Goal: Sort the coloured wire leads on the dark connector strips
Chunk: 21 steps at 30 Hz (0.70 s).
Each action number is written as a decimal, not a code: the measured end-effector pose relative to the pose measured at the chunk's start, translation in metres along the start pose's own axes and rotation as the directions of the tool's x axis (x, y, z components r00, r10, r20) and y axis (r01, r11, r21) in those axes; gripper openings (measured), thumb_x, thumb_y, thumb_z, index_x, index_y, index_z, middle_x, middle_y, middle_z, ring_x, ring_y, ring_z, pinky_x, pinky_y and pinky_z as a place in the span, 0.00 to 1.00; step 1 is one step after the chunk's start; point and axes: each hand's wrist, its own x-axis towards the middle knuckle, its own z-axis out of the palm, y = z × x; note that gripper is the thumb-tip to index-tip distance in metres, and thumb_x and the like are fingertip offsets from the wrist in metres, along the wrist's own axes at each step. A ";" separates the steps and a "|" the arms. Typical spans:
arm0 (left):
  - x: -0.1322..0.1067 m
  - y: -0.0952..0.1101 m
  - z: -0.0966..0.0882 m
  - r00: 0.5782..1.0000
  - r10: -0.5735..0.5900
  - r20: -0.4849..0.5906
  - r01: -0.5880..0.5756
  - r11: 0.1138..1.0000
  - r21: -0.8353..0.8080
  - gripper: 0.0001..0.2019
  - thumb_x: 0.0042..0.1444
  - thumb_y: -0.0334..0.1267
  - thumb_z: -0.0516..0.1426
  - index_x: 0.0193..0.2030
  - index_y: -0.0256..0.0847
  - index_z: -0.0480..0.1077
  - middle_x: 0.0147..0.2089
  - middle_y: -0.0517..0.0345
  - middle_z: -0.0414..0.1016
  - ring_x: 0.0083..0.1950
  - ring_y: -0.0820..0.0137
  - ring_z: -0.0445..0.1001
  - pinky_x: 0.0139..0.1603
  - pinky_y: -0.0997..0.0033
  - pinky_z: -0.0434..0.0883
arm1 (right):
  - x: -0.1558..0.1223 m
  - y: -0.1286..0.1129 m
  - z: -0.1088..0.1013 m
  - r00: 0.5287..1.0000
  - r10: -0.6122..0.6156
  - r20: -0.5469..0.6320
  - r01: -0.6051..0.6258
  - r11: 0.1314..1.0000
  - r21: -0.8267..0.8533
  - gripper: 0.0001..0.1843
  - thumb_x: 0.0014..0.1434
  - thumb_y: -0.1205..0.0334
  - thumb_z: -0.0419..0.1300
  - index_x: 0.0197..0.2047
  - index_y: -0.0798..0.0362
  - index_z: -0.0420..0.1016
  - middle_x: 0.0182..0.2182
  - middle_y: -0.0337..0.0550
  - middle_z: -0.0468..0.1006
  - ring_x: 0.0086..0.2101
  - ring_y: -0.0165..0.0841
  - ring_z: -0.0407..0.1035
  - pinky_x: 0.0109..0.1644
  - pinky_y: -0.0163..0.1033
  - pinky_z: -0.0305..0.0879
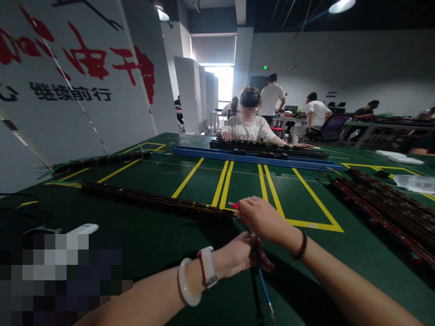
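Observation:
My left hand (239, 253), with a watch and a pale bangle on its wrist, is closed around a blue cable (264, 286). A dark strip (255, 296) hangs beside the cable below that hand. Just above, my right hand (263, 217) grips a small red-handled tool (234, 205) with a light tip; its kind is too small to make out. The tip is over the near end of a long dark wire harness (159, 197), which runs away to the left across the green table. Where the cable meets the harness is hidden by my right hand.
A blue rail (190, 153) lies across the far side, where a person (249, 122) sits with black strips (268, 147). Several dark wire bundles (390, 217) lie at the right. A plastic bag (416, 183) sits near them. Yellow lines mark the green table (190, 174).

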 end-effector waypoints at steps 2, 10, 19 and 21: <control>-0.001 0.001 0.001 1.000 -0.016 -0.003 0.016 1.000 0.024 0.11 0.62 0.32 0.41 0.37 0.31 0.61 0.23 0.56 0.64 0.26 0.70 0.72 0.37 0.66 0.69 | 0.012 -0.010 0.006 0.999 -0.026 0.040 0.028 0.998 -0.063 0.09 0.66 0.63 0.53 0.34 0.56 0.67 0.29 0.42 0.71 0.29 0.33 0.64 0.38 0.39 0.58; 0.002 -0.001 -0.003 1.000 -0.008 0.015 0.008 0.999 -0.046 0.12 0.63 0.33 0.38 0.37 0.33 0.59 0.24 0.54 0.65 0.29 0.67 0.74 0.39 0.64 0.68 | -0.025 0.022 -0.011 0.994 -0.081 0.078 0.034 0.880 0.474 0.22 0.67 0.47 0.47 0.45 0.55 0.72 0.36 0.46 0.72 0.38 0.33 0.66 0.42 0.37 0.60; -0.002 -0.001 0.002 0.999 -0.004 -0.036 0.002 0.999 -0.054 0.10 0.65 0.37 0.37 0.40 0.34 0.54 0.28 0.55 0.67 0.33 0.67 0.75 0.47 0.58 0.68 | -0.070 0.091 0.018 0.922 0.330 0.200 -0.386 0.775 0.500 0.21 0.63 0.46 0.53 0.45 0.55 0.75 0.41 0.47 0.72 0.40 0.35 0.67 0.44 0.38 0.63; -0.005 -0.001 0.004 0.998 0.032 -0.057 -0.034 0.999 -0.028 0.09 0.65 0.37 0.38 0.41 0.35 0.53 0.29 0.55 0.67 0.35 0.68 0.75 0.49 0.57 0.68 | -0.071 0.093 0.026 0.929 0.270 0.254 -0.363 0.805 0.470 0.19 0.63 0.47 0.54 0.45 0.53 0.75 0.39 0.46 0.73 0.39 0.34 0.66 0.43 0.37 0.62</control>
